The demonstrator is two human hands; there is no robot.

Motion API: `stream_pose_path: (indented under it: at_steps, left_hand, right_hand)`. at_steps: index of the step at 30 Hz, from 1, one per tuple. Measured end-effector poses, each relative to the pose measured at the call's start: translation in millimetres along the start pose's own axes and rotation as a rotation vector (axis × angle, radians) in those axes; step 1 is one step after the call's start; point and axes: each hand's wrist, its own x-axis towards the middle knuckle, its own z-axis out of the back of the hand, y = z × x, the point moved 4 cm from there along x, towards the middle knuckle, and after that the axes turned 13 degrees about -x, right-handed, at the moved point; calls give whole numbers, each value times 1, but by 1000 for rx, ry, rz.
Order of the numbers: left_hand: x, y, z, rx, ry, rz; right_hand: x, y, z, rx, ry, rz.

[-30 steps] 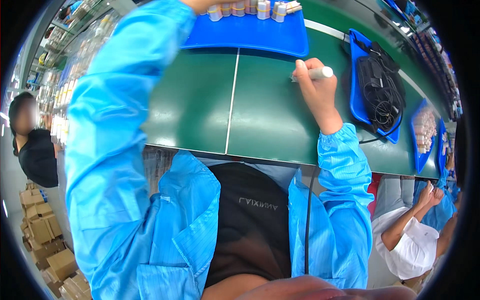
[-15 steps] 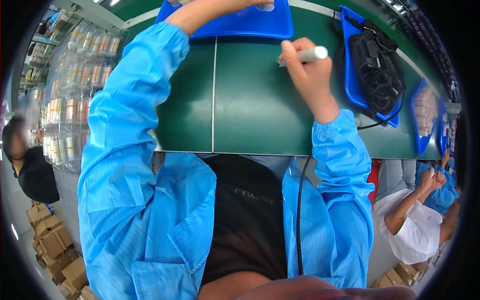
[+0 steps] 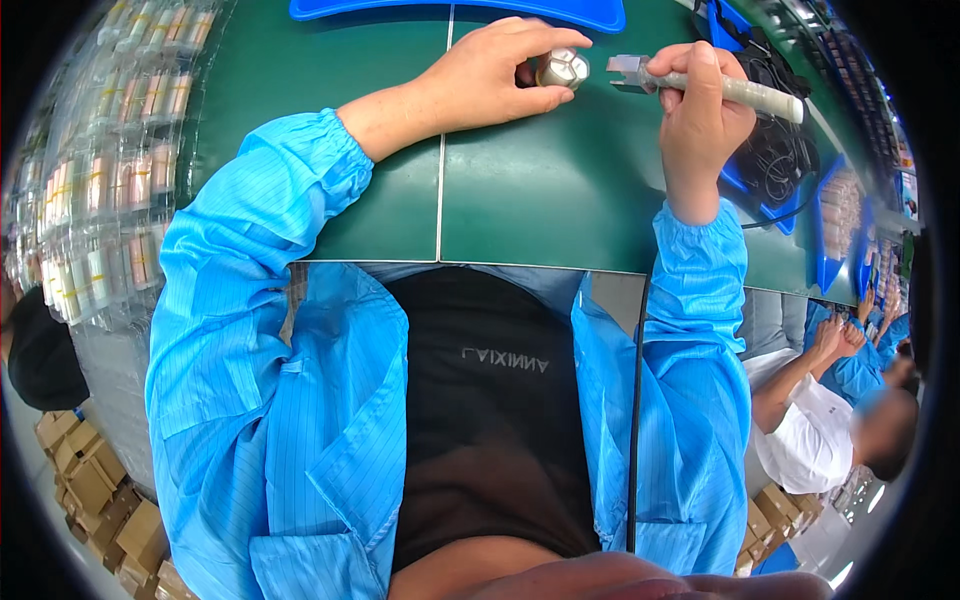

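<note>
My left hand is curled round a short bundle of silvery cylinders, with thumb and fingers on either side and the white round ends showing. It is just above the green table. To its right, my right hand grips a tool with a long whitish handle and a blocky metal head. That head points left toward the bundle, with a small gap between them. Part of the handle is hidden by my fingers.
A blue tray lies along the far edge. Black cables and a dark device fill another blue tray on the right. Clear packs of cylinders are stacked on the left. A person in white sits at the right.
My left hand has come back from the far tray with the bundle of cylinders in it. My right hand has moved right and up, and the tool's metal head now shows clearly.
</note>
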Motion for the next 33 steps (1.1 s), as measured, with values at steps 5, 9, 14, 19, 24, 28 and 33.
stream_pose_path:
  at_steps: [5, 9, 14, 19, 24, 28, 33]
  left_hand:
    - [-4, 7, -3, -27, 1, 117]
    - [-2, 7, -3, -33, 10, 112]
    - [-2, 8, -5, -35, 16, 79]
    - [2, -3, -2, -102, 32, 84]
    - [5, -9, -1, -134, 64, 86]
    - [7, -11, 0, -119, 93, 144]
    - [-1, 5, -4, -8, 17, 117]
  right_hand:
    - [-6, 10, -1, -44, 26, -7]
    - [-8, 10, -8, -58, 61, 5]
    - [-9, 10, -9, -42, 58, -22]
    - [-7, 12, -11, -93, 65, -46]
    - [-5, 7, -10, -149, 95, -66]
    - [-6, 5, -13, -142, 119, -77]
    - [-8, 5, -20, -149, 147, -77]
